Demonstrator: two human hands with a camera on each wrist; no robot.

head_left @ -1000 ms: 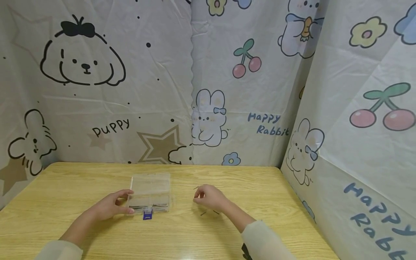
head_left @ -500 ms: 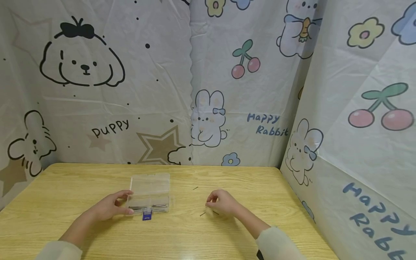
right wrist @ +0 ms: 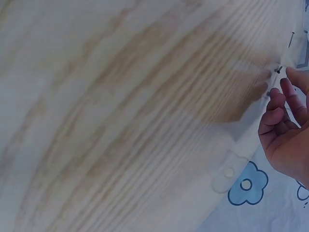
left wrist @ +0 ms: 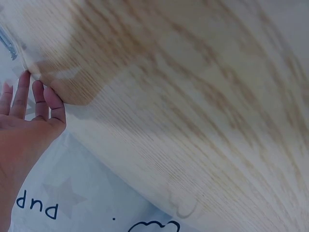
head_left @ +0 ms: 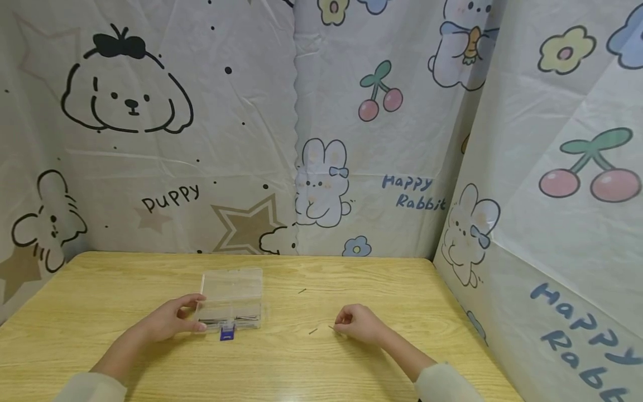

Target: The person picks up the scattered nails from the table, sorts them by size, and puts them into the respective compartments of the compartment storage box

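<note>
A clear plastic box [head_left: 233,285] with a blue latch [head_left: 228,333] stands left of the middle of the table. Thin metal nails [head_left: 246,317] lie in its front part. My left hand [head_left: 171,321] holds the box by its left side, thumb near the front corner. Over to the right, my right hand [head_left: 364,324] is low over the table, thumb and forefinger pinching at a thin dark nail [head_left: 331,327] that pokes out at the fingertips. In the right wrist view, my right hand [right wrist: 289,125] has its fingers bent, with a small dark nail [right wrist: 278,70] right at the tips.
Two more loose nails lie on the table [head_left: 281,363]: one nail [head_left: 313,331] just left of my right hand, another nail [head_left: 302,291] farther back. Printed cloth [head_left: 251,139] hangs behind the table and along its right side.
My right hand has moved right and nearer to me, from beside the far nail to the rightmost one. The far nail is uncovered now. My left hand stays on the box.
</note>
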